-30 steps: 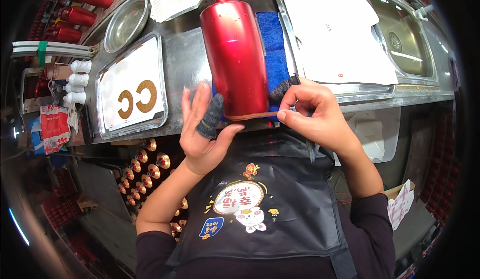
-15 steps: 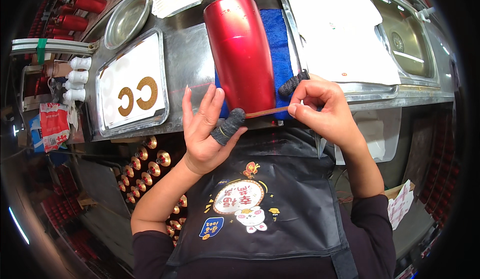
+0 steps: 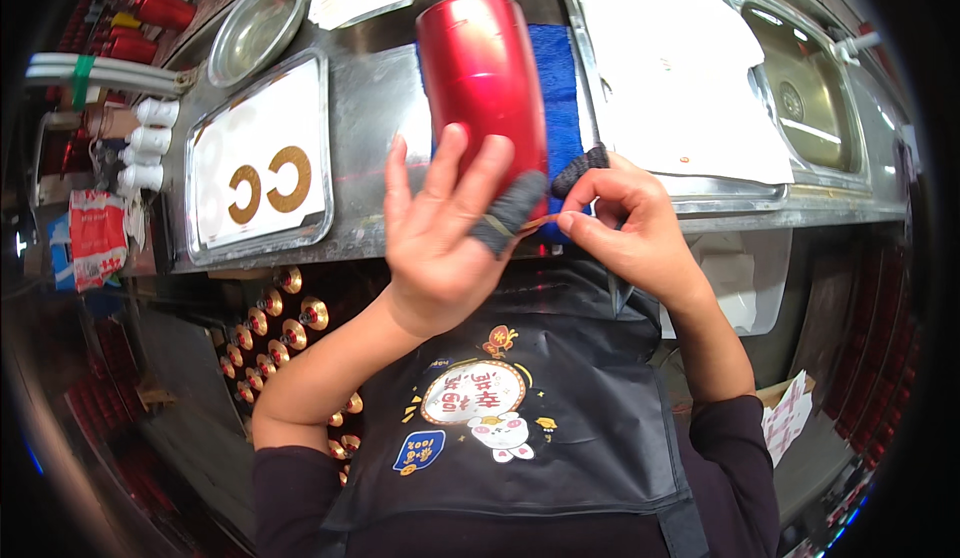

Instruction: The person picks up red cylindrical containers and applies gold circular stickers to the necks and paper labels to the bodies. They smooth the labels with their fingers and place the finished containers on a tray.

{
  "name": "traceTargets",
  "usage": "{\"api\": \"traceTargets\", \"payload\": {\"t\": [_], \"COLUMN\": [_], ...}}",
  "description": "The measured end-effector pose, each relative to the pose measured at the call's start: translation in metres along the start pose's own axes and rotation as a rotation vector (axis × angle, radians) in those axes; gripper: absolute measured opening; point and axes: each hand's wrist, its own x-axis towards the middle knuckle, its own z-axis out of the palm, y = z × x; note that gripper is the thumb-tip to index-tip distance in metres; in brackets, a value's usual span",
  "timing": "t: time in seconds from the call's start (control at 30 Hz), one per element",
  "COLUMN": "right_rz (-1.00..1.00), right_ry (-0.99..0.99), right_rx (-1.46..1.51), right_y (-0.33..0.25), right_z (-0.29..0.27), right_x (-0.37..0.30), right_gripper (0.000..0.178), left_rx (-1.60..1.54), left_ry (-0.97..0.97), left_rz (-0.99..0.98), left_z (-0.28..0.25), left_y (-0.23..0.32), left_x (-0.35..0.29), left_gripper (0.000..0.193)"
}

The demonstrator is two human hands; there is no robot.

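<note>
A glossy red bottle (image 3: 480, 68) lies on a blue cloth (image 3: 563, 88), its neck pointing away from me. My left hand (image 3: 445, 213) is spread over the bottle's near end, slightly blurred, with a dark grey cover on one finger. Between the hands runs a thin gold-brown strip (image 3: 541, 222) along the bottle's near edge. Its left end disappears behind the covered finger. The thumb and a finger of my right hand (image 3: 625, 223) pinch the other end. A slim pointed metal tool (image 3: 617, 296), perhaps tweezers, sticks down from that hand.
Left of the bottle, a tray (image 3: 325, 178) carries gold C-shaped pieces; a metal bowl (image 3: 258, 30) stands behind it. White paper (image 3: 680, 78) and a sink (image 3: 800, 88) are at the right. Small white bottles (image 3: 147, 141) stand far left. Gold-and-red caps (image 3: 293, 334) are below the counter.
My left hand has moved right, from beside the bottle to over its near end. The right hand has shifted slightly left, and the visible strip between them is shorter.
</note>
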Motion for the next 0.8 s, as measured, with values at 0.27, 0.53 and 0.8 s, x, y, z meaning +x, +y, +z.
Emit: {"api": "traceTargets", "payload": {"t": [0.27, 0.53, 0.8], "right_rz": [0.052, 0.04, 0.076], "right_ry": [-0.068, -0.052, -0.063], "right_rx": [0.128, 0.172, 0.216], "right_y": [-0.005, 0.002, 0.002], "right_z": [-0.002, -0.004, -0.002], "right_x": [-0.002, 0.0, 0.002], "right_gripper": [0.012, 0.012, 0.011], "left_rx": [-0.261, -0.064, 0.082], "left_ry": [-0.002, -0.129, -0.105], "left_rz": [-0.224, -0.063, 0.101], "left_z": [-0.013, -0.021, -0.023], "left_y": [-0.015, -0.015, -0.004], "left_x": [-0.033, -0.046, -0.015], "left_gripper": [0.054, 0.047, 0.033]}}
